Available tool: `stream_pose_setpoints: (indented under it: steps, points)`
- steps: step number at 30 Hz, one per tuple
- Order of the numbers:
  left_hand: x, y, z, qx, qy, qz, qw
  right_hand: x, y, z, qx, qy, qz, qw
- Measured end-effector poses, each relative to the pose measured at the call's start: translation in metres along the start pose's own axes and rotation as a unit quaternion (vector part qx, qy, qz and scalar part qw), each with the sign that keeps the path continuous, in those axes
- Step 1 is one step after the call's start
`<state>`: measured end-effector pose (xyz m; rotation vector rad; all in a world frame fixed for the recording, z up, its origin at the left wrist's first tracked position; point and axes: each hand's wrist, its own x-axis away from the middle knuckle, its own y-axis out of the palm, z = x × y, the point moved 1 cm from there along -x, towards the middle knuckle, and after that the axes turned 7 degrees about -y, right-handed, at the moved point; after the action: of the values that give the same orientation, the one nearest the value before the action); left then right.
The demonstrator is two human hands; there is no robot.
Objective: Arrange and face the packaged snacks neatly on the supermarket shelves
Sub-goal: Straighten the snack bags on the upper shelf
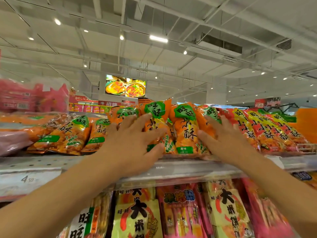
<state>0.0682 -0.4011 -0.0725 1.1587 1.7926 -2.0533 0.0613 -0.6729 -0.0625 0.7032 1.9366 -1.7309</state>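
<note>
Orange snack bags with green labels (186, 133) stand in a bunch at the middle of the top shelf (188, 167). My left hand (135, 141) presses flat with spread fingers against the left bags of that bunch. My right hand (223, 140) presses with straight fingers against its right side. More of the same orange bags (68, 136) lie slumped to the left. Red and yellow bags (267, 129) lean in a row to the right.
Pink packs (34, 98) sit blurred at the upper left. The shelf below holds yellow (137, 213) and pink (181, 212) snack bags behind a price rail. A price tag (27, 179) hangs at the left. Store ceiling and a food poster fill the background.
</note>
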Motion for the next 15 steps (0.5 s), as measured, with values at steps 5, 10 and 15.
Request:
stream_pose_setpoints:
  steps: [5,10,15]
  points:
    - [-0.004,0.012,0.005,-0.03,0.0,-0.004,1.0,-0.001,0.016,-0.009,-0.074,-0.041,-0.012,0.996]
    - [-0.002,0.019,0.004,-0.062,0.009,0.012,0.998,0.004,0.022,-0.024,-0.044,-0.051,-0.014,0.998]
    - [-0.004,0.023,0.004,-0.085,0.013,0.023,0.996,0.004,0.023,-0.024,-0.022,-0.04,-0.033,0.998]
